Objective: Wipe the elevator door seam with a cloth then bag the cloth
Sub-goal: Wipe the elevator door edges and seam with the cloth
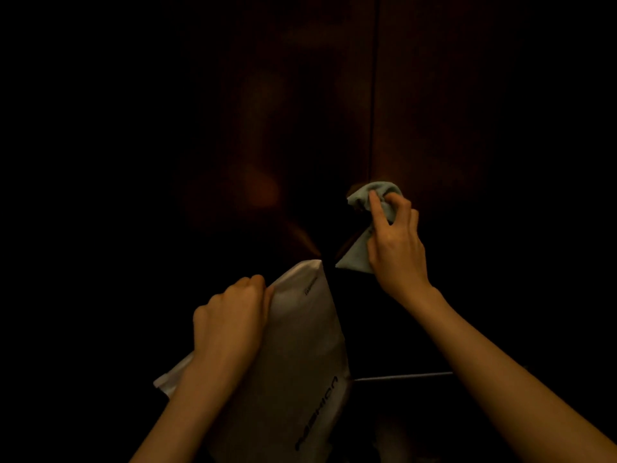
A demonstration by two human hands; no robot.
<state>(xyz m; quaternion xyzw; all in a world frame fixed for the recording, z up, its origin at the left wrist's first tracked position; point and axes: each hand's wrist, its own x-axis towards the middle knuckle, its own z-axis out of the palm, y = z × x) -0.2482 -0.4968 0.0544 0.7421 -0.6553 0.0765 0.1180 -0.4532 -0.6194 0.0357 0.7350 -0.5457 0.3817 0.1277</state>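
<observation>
The scene is very dark. My right hand (395,242) grips a pale grey-green cloth (367,198), bunched at its top against the dark vertical door seam (374,111), with one corner hanging down below my palm. My left hand (230,315) holds the upper left edge of a white plastic bag (300,345) with dark lettering, lower and left of the cloth. The bag's top corner points up toward the cloth, a short gap apart.
The dark reddish elevator door panels (300,128) fill the view ahead and show faint reflections. A thin bright sill line (404,375) runs along the floor at the lower right. Everything else is too dark to make out.
</observation>
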